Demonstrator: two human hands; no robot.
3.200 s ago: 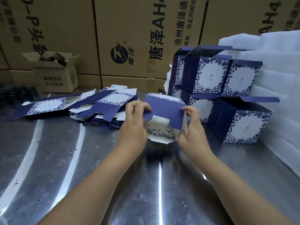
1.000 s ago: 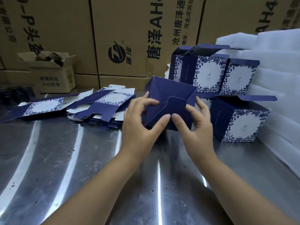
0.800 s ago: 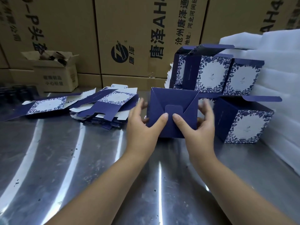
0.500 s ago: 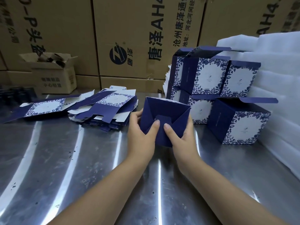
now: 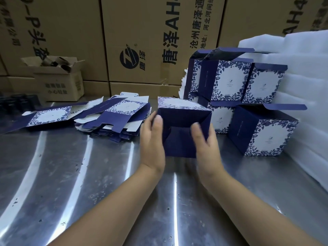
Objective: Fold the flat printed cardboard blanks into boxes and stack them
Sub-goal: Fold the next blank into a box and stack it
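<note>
Head view: left hand (image 5: pixel 151 139), fingers flat, presses the box (image 5: pixel 179 141) at nine o'clock, probably bracing its folded base. Right hand (image 5: pixel 205 144) at three o'clock is blurred; I cannot tell its grip.

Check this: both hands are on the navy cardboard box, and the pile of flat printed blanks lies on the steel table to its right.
Wrong side. The head view shows the pile of flat printed blanks lying left of the navy cardboard box; the rest stands.
</note>
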